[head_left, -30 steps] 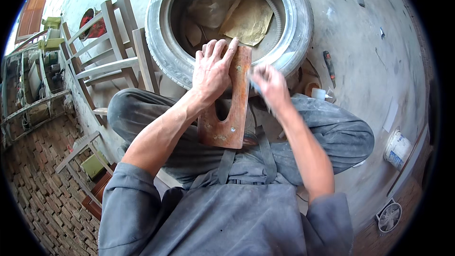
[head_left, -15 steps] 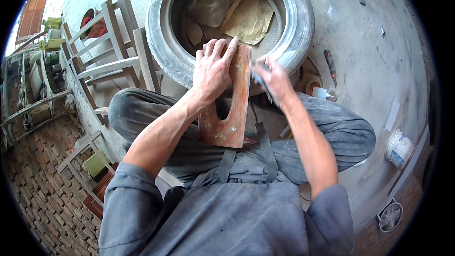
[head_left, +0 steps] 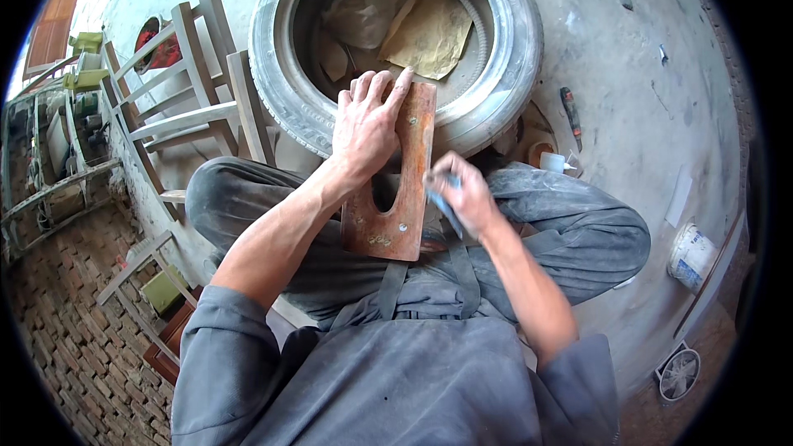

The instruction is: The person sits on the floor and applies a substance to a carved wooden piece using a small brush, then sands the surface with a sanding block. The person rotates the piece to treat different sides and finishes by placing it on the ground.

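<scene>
A reddish-brown wooden board [head_left: 419, 136] with an oval cutout and several filled spots stands tilted over my lap, its top end against the tyre [head_left: 496, 111]. My left hand [head_left: 365, 128] grips the board's upper left side, fingers stretched over its top end. At the board's right edge, my right hand [head_left: 464, 194] pinches a folded blue-grey strip [head_left: 446, 211] that looks like sandpaper. The strip lies along that edge, about halfway down, and is partly hidden by my fingers. Slight blur covers this hand.
Inside the tyre lie a brown sheet [head_left: 428, 33] and a clear plastic bag [head_left: 368, 8]. Wooden chair frames [head_left: 194, 66] stand to the left. On the right are a screwdriver [head_left: 572, 120], a small bottle [head_left: 555, 162], a white bucket [head_left: 694, 256] and a fan [head_left: 679, 374].
My right hand has moved down along the board's right edge, from near its top to about the middle, with the strip. My left hand keeps its hold on the board.
</scene>
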Demonstrator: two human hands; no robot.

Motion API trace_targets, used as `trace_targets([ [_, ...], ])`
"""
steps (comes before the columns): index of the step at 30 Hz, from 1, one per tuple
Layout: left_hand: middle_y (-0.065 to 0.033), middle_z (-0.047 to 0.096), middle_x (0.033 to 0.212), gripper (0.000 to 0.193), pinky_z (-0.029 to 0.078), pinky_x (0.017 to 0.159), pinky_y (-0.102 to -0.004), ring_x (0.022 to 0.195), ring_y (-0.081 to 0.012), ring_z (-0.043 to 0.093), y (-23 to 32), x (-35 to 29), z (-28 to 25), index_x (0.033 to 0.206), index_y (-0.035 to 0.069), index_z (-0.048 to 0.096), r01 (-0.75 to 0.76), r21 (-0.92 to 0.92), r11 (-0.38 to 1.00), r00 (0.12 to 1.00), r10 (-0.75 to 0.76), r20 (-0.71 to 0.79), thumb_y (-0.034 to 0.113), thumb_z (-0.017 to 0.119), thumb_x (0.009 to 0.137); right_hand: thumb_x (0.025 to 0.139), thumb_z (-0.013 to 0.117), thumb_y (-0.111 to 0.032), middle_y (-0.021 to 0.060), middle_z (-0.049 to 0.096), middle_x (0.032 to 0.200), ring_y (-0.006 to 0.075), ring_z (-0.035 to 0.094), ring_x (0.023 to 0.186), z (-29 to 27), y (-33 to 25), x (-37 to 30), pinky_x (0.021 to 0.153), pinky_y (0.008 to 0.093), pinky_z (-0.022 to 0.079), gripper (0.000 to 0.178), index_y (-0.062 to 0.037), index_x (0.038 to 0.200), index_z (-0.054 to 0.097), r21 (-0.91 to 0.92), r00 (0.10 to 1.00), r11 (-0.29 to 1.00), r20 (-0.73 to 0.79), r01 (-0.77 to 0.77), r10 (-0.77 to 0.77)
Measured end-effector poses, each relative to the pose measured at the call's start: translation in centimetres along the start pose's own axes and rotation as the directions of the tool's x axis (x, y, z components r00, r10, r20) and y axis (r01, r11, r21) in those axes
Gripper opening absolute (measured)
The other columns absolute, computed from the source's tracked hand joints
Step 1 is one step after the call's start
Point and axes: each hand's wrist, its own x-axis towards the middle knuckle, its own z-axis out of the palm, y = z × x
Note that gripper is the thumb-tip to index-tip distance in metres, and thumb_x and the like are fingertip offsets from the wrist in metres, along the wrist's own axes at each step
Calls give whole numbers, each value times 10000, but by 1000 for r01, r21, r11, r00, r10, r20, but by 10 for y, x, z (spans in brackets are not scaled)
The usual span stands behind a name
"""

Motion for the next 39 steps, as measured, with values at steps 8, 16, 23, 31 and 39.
trace_targets([
  [8,-131,575,1416,854,448,1016,-495,1359,-359,507,1,0,4,1595,135,523,-25,29,999,999,26,-26,3,702,770,959,857,-405,4,663,944,101,599,879,-38,-42,107,805,283,515,356,-120,963,644,193,997,979,-44,-59,69],
  [16,-134,586,1406,850,455,1009,-497,1347,-360,516,0,-1,1,1583,124,534,-4,12,1000,1000,4,-21,-2,695,757,1004,809,-204,-12,679,929,101,618,934,0,10,-2,896,293,513,195,-92,941,663,4,995,995,30,97,-97],
  [23,-126,587,1415,869,461,1008,-499,1350,-356,517,-3,0,1,1594,126,523,-20,-4,1000,999,19,-43,-9,698,754,1006,813,-203,-18,668,873,67,586,819,-5,-20,11,787,263,519,211,-59,944,671,195,996,977,11,-90,89],
  [31,-117,600,1373,779,460,988,-504,1342,-338,521,-5,0,4,1565,132,555,-30,50,998,998,33,-60,55,714,807,1016,812,-192,-28,644,817,44,549,773,18,1,-57,719,249,487,236,-49,909,657,1,999,1000,39,-11,10],
  [39,-111,580,1399,868,465,1022,-509,1356,-341,506,-2,-1,5,1603,133,516,-25,23,999,998,26,-50,10,724,770,961,836,-116,10,699,887,75,636,857,29,16,-116,791,278,536,184,-39,980,670,-133,974,986,188,-105,129],
])
